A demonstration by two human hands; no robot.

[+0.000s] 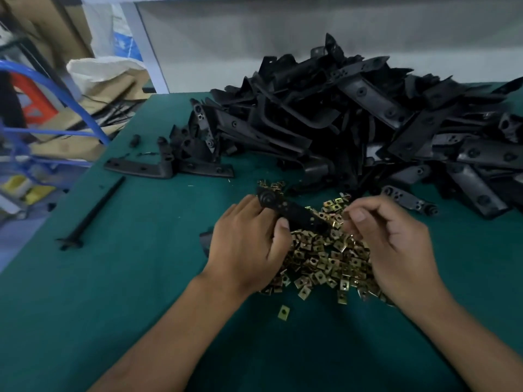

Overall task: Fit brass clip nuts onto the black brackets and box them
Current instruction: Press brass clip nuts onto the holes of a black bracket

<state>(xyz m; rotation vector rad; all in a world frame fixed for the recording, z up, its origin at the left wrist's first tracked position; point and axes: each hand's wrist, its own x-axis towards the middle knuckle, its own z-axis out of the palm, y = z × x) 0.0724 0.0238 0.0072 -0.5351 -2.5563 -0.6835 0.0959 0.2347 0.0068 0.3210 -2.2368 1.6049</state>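
Fitting is under way: the left hand (pixel 249 244) grips a black bracket (pixel 294 213) over the brass clip nuts (pixel 325 261) mid-table, while the right hand (pixel 396 241), fingers curled, seems to be picking a nut to slide on next.

Only 1 view: head camera, worn by person, looks forward and down over green worktop (pixel 119 292). Wide angle, edges curve. Close above both forearms; far worktop edge and grey wall (pixel 311 32) fill top of frame.
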